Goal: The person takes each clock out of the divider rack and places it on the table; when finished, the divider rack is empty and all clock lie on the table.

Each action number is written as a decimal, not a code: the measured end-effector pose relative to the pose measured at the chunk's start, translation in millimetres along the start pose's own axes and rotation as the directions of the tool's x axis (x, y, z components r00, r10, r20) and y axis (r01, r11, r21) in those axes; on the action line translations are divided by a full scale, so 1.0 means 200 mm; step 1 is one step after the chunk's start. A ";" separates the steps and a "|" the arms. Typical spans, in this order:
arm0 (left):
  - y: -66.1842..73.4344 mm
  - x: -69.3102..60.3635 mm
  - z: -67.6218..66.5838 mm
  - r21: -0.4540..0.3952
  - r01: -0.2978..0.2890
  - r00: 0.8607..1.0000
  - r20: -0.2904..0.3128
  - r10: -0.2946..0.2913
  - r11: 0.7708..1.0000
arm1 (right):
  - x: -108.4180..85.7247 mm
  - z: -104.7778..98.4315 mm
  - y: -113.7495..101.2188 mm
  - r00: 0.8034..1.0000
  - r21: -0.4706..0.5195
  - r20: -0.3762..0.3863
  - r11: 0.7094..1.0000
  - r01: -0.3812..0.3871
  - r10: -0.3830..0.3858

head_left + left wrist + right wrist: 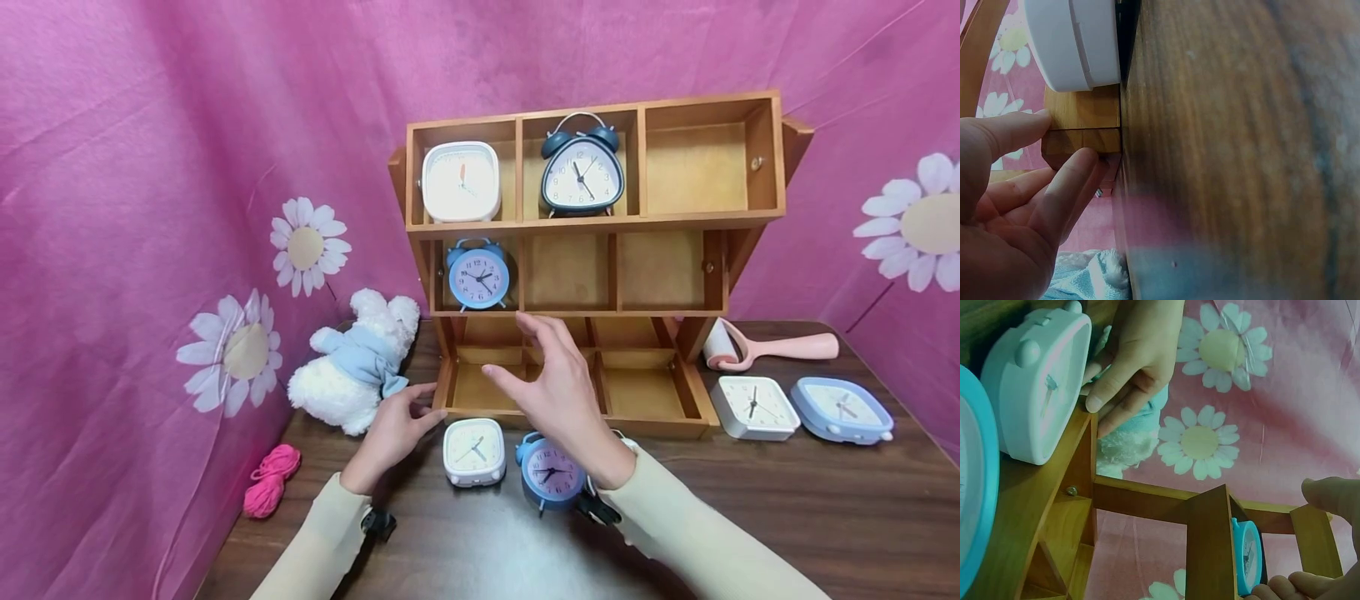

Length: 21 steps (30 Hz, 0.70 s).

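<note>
At the lower left corner of a wooden display shelf (652,431), my left hand (392,435) pinches the end of the bottom frame between thumb and fingers. The left wrist view shows the thumb and fingertips (1088,157) on either side of that corner. My right hand (557,385) is raised in front of the lower shelf, thumb and fingers spread, with nothing between them. Below it, a blue twin-bell alarm clock (551,473) stands on the table, partly hidden by the right wrist. A white square alarm clock (474,450) stands between the two hands.
Upper compartments hold a white clock (461,182), a dark triangular clock (582,177) and a blue clock (478,277). A plush toy (352,360) and pink yarn (272,481) lie left. Rightward are a lint roller (787,347), a white clock (753,406) and a pale blue clock (842,408).
</note>
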State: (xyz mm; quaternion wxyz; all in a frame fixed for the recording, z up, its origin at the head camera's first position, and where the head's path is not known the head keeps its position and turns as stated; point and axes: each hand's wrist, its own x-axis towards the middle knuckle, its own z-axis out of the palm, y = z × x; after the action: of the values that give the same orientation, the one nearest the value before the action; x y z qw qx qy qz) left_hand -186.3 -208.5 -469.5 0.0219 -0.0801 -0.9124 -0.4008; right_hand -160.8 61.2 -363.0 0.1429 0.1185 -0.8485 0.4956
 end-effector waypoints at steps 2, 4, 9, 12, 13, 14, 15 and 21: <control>0.03 -0.01 -0.01 0.003 0.034 0.999 -0.001 -0.034 0.999 | 0.02 0.01 -0.01 1.000 0.006 -0.005 1.000 -0.005 0.005; 0.03 -0.01 -0.01 0.008 0.038 0.999 0.002 -0.038 0.999 | 0.05 0.02 -0.01 1.000 0.011 -0.009 1.000 -0.005 0.006; -0.06 0.02 0.01 0.016 -0.007 1.000 0.012 0.007 1.000 | 0.10 0.05 -0.02 0.999 0.022 -0.038 1.000 0.013 -0.012; -0.12 0.04 0.03 0.022 -0.026 1.000 0.019 0.025 0.999 | 0.13 0.07 -0.03 0.998 0.027 -0.063 0.999 0.024 -0.022; -0.15 0.05 0.03 0.022 -0.044 0.999 0.019 0.044 0.999 | 0.13 0.07 -0.03 0.997 0.027 -0.070 0.999 0.026 -0.024; -0.17 0.06 0.04 0.026 -0.053 0.998 0.018 0.052 0.998 | 0.14 0.08 -0.03 0.997 0.028 -0.077 0.999 0.032 -0.030; -0.16 0.05 0.04 0.021 -0.060 0.998 0.013 0.059 0.998 | 0.15 0.08 -0.03 0.996 0.028 -0.083 0.999 0.034 -0.031; -0.13 0.04 0.03 0.017 -0.055 0.998 -0.005 0.055 0.998 | 0.19 0.10 -0.04 0.993 0.039 -0.111 0.998 0.049 -0.044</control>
State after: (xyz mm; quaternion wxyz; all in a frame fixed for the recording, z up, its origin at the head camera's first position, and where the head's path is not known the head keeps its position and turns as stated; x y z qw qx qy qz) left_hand -198.1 -220.2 -492.7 0.0363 -0.1040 -0.9130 -0.3928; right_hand -195.6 37.2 -353.5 0.1986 0.1135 -0.8257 0.5156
